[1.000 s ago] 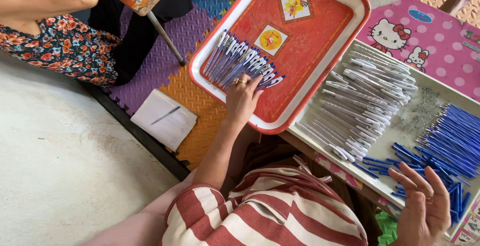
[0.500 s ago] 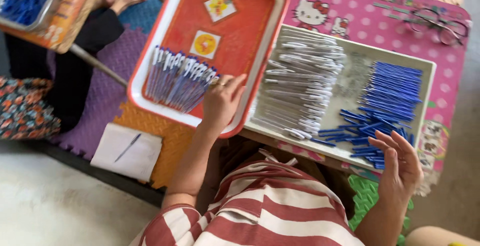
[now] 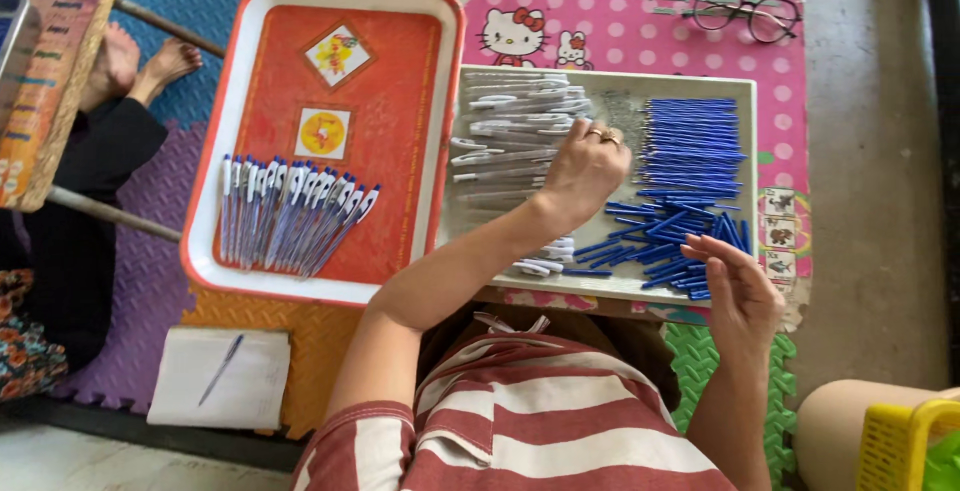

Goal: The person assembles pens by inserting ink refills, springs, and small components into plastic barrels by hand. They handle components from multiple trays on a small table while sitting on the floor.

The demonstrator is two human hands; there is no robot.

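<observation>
Your left hand point(image 3: 585, 166) reaches across into the shallow grey rectangular tray point(image 3: 610, 86), knuckles up, fingers curled down onto the heap of clear plastic pen barrels with white clips point(image 3: 510, 136) that fills the tray's left half. Whether those fingers have closed on a barrel you cannot tell, since the back of the hand hides the fingertips. Two rings sit on one finger.

Your right hand point(image 3: 740, 291) hovers at the tray's near right corner, palm turned inward, fingers loosely spread and holding nothing that shows. It hangs just over the scattered blue pen refills point(image 3: 665, 246), which lie crosswise below the tidy stack of blue refills point(image 3: 693, 141) in the tray's right half.

The grey tray rests on a pink polka-dotted tabletop with cartoon cats point(image 3: 600, 26), and a pair of dark-rimmed glasses point(image 3: 745, 9) lies at its far right corner. To the left, touching the grey tray, a red plastic tray with a white rim point(image 3: 250, 71) carries a neat row of assembled white and blue pens point(image 3: 295, 216) along its near edge. On the foam mat floor below lies a white notepad with a pen on it point(image 3: 220, 376). Another person's bare feet point(image 3: 140, 61) show at the far left.
</observation>
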